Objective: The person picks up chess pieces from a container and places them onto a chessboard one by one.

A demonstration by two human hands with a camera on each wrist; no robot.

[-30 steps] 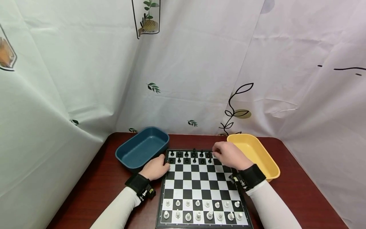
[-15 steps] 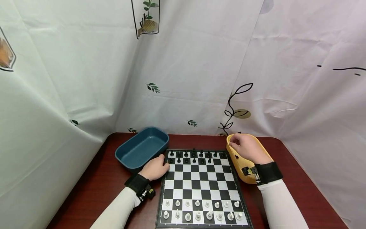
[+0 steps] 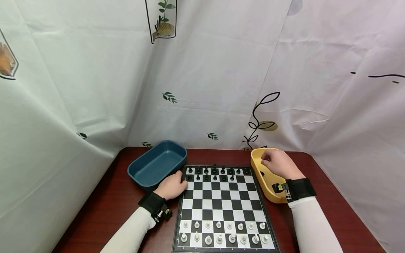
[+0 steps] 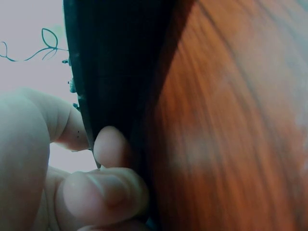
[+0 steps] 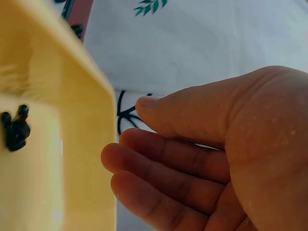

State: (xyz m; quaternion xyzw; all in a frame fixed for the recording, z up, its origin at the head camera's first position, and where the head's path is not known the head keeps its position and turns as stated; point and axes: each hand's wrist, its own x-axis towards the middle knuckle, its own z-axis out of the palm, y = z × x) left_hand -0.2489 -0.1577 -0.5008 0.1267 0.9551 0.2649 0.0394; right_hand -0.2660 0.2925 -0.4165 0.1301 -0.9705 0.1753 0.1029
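My left hand (image 3: 171,185) grips the left edge of the chessboard (image 3: 212,203). In the left wrist view its thumb and fingers close around the dark rim. My right hand (image 3: 279,163) hangs over the yellow bin (image 3: 296,172); in the right wrist view its fingers are relaxed, with nothing between them. Small black chess pieces (image 5: 17,127) lie on the bin's floor. Two rows of black chess pieces (image 3: 215,177) stand on the board's far side, with the nearer row's right end bare. White chess pieces (image 3: 219,238) fill two rows on the near side.
A blue bin (image 3: 156,164) stands left of the board, close to my left hand. Everything rests on a reddish-brown wooden table (image 3: 104,203). A pale printed cloth (image 3: 202,88) hangs behind the table and along its sides.
My right hand has moved from the board's far right corner to over the yellow bin, then shifted slightly right. Black pieces have come into view in the bin. My left hand stays put.
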